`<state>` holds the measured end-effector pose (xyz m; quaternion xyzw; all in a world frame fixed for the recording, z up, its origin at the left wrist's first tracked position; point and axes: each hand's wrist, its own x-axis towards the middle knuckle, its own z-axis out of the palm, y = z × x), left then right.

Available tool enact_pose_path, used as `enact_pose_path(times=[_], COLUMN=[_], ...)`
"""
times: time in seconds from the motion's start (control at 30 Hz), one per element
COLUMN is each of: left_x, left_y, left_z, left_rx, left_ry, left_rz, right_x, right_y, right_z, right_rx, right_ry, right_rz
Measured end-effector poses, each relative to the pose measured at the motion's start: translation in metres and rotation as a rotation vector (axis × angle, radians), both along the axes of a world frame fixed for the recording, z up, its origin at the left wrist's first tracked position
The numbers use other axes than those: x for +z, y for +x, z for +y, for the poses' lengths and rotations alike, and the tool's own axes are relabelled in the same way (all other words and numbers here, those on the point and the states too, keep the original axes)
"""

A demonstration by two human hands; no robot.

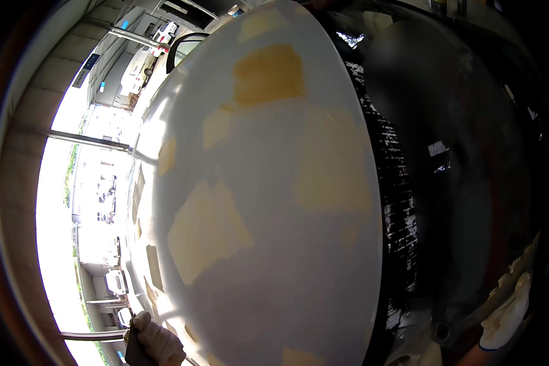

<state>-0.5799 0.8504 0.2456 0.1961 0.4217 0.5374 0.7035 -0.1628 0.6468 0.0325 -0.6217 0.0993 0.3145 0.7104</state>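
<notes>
A large curved, pale grey car body panel (274, 256) fills the middle, with several cream-yellow filler patches (207, 229) on it. The darkest, an orange-yellow patch (268, 74), lies toward the far end. At the lower left, my left hand (158, 341) is closed around a dark flat tool (139, 349) like a spreader, beside the panel's bright left side. My right hand (507, 317), in a white glove with a blue cuff edge, is at the lower right. It grips a flat board (507, 282) with cream putty smeared along its edge; the fingers are partly in shadow.
Right of the panel is a glossy black surface (402, 201) with whitish streaks and reflections. A dark-framed mirror (180, 52) sticks out at the panel's far left. Metal posts (88, 139) and parked cars (114, 282) appear sideways beyond the bright opening at left.
</notes>
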Motion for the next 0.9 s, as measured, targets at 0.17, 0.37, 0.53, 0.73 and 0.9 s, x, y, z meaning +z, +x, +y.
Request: enact_pose_path(times=[0.17,0.37,0.53,0.73,0.9], left_x=[0.005,0.012,0.019,0.021,0.018], left_y=[0.012,0.015,0.021,0.026,0.025], left_z=[-0.013,-0.035,-0.057,-0.077,-0.096], left_rx=[-0.02,-0.048,-0.09,-0.121,-0.12], left_ry=[0.045,0.111,0.172,0.195,0.199], left_rz=[-0.027,-0.096,-0.17,-0.224,-0.255], right_x=[-0.003,-0.008,-0.022,-0.03,-0.035], right_y=[0.006,0.029,0.046,0.065,0.096], right_z=[-0.005,-0.035,-0.053,-0.08,-0.099], right_rx=[0.011,0.127,0.275,0.375,0.573], right_ry=[0.229,0.664,0.96,1.099,1.122], right_rz=[0.06,0.158,0.099,0.169,0.446])
